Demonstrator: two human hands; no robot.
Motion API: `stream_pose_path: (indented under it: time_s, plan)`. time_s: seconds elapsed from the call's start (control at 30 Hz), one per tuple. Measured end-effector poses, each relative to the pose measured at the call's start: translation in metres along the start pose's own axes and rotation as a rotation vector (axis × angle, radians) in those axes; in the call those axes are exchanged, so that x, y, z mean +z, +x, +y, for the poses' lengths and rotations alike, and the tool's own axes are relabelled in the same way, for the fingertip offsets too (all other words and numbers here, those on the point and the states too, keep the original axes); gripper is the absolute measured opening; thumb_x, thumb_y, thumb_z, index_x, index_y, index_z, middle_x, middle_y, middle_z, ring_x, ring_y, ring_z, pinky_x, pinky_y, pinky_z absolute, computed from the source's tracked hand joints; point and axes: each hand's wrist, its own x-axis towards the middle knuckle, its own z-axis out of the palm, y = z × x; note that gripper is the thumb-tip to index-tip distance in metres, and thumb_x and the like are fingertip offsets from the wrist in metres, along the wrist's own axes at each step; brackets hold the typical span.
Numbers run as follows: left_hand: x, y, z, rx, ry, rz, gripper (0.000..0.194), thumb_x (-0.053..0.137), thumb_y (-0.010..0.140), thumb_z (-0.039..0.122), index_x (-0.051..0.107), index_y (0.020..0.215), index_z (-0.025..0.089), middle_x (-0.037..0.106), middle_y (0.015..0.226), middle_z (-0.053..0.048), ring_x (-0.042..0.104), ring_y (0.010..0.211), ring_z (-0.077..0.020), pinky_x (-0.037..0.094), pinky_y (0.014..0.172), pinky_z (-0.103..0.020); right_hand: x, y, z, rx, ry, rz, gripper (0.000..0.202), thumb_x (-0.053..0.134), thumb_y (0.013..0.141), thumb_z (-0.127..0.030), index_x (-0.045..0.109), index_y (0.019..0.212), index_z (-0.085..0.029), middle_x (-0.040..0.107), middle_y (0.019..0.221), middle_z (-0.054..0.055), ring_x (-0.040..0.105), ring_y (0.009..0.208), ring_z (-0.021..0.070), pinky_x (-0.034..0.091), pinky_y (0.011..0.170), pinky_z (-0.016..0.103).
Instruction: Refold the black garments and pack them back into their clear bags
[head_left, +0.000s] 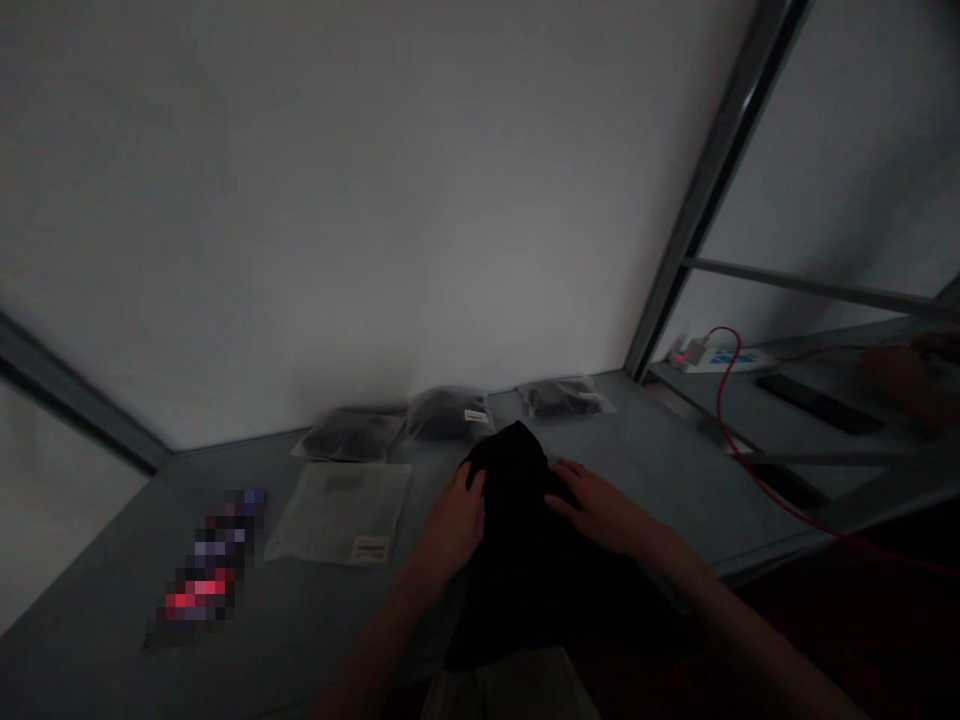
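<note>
A black cloth, perhaps a garment, lies on the grey table, rising to a peak at its far end and hanging toward me over the near edge. My left hand is on its left side, fingers bent and closed on the fabric. On the right side, my right hand rests against the cloth with fingers stretched and thumb apart. Darkness hides the folds and some fingertips. Left of the cloth lies a flat clear plastic bag with a white label.
Along the wall lie a filled plastic bag, a second labelled bag and a third bag, with dark contents. A pixelated item lies left. At right are a metal post, a red cable, a power strip and another person's blurred hand.
</note>
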Motion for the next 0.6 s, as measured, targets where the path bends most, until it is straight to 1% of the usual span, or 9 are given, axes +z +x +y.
stream_pose_path:
  time_s: [0.07, 0.13, 0.2, 0.27, 0.33, 0.43, 0.53, 0.6]
  plan:
    - [-0.006, 0.011, 0.005, -0.010, -0.013, 0.008, 0.041, 0.041, 0.091, 0.014, 0.047, 0.132, 0.014, 0.045, 0.140, -0.017, 0.050, 0.126, -0.0250, 0.041, 0.106, -0.038, 0.004, 0.015, -0.018, 0.039, -0.101, 0.123, 0.043, 0.046, 0.095, -0.036, 0.052, 0.130, -0.013, 0.053, 0.135, 0.021, 0.054, 0.123, 0.0310, 0.045, 0.101, 0.045]
    - [-0.011, 0.026, 0.010, -0.054, -0.016, 0.022, 0.040, 0.044, 0.090, 0.015, 0.048, 0.130, 0.014, 0.050, 0.132, -0.016, 0.056, 0.117, -0.0241, 0.045, 0.100, -0.035, 0.009, 0.034, -0.032, 0.061, -0.172, 0.237, 0.041, 0.047, 0.094, -0.036, 0.051, 0.128, -0.013, 0.055, 0.131, 0.021, 0.056, 0.118, 0.0316, 0.049, 0.094, 0.044]
    - [-0.014, 0.041, 0.014, -0.130, -0.007, 0.035, 0.037, 0.045, 0.090, 0.016, 0.050, 0.127, 0.014, 0.052, 0.125, -0.015, 0.061, 0.107, -0.0233, 0.048, 0.092, -0.034, 0.015, 0.054, -0.037, 0.074, -0.208, 0.271, 0.041, 0.049, 0.092, -0.034, 0.049, 0.128, -0.013, 0.053, 0.131, 0.022, 0.058, 0.113, 0.0318, 0.050, 0.089, 0.043]
    - [-0.014, 0.052, 0.015, -0.202, 0.000, 0.052, 0.034, 0.045, 0.091, 0.017, 0.053, 0.123, 0.014, 0.054, 0.120, -0.014, 0.063, 0.099, -0.0218, 0.049, 0.086, -0.032, 0.019, 0.072, -0.031, 0.080, -0.190, 0.242, 0.038, 0.053, 0.089, -0.025, 0.051, 0.125, -0.013, 0.057, 0.126, 0.021, 0.061, 0.107, 0.0306, 0.049, 0.086, 0.039]
    - [-0.010, 0.058, 0.013, -0.250, -0.013, 0.079, 0.029, 0.045, 0.091, 0.017, 0.056, 0.118, 0.015, 0.055, 0.116, -0.013, 0.064, 0.095, -0.0205, 0.049, 0.084, -0.031, 0.021, 0.086, -0.019, 0.095, -0.142, 0.218, 0.032, 0.051, 0.087, -0.018, 0.055, 0.118, -0.013, 0.066, 0.111, 0.017, 0.064, 0.098, 0.0269, 0.049, 0.083, 0.035]
    - [-0.004, 0.060, 0.006, -0.276, -0.053, 0.110, 0.028, 0.044, 0.093, 0.017, 0.060, 0.115, 0.015, 0.055, 0.112, -0.013, 0.063, 0.094, -0.0204, 0.048, 0.083, -0.031, 0.023, 0.098, 0.002, 0.189, -0.087, 0.262, 0.028, 0.046, 0.089, -0.017, 0.057, 0.114, -0.014, 0.071, 0.091, 0.011, 0.067, 0.084, 0.0232, 0.049, 0.078, 0.033]
    - [0.000, 0.060, -0.004, -0.253, -0.096, 0.107, 0.028, 0.047, 0.092, 0.018, 0.063, 0.115, 0.018, 0.057, 0.108, -0.010, 0.062, 0.094, -0.0199, 0.047, 0.086, -0.031, 0.025, 0.102, 0.018, 0.285, -0.044, 0.311, 0.024, 0.049, 0.087, -0.019, 0.060, 0.108, -0.014, 0.071, 0.089, 0.012, 0.067, 0.082, 0.0241, 0.049, 0.077, 0.035]
    - [0.002, 0.062, -0.011, -0.234, -0.119, 0.101, 0.027, 0.050, 0.091, 0.018, 0.064, 0.113, 0.020, 0.059, 0.104, -0.008, 0.062, 0.093, -0.0190, 0.047, 0.086, -0.031, 0.023, 0.104, 0.025, 0.290, -0.015, 0.317, 0.024, 0.054, 0.083, -0.019, 0.061, 0.106, -0.013, 0.070, 0.094, 0.014, 0.067, 0.085, 0.0250, 0.049, 0.078, 0.036]
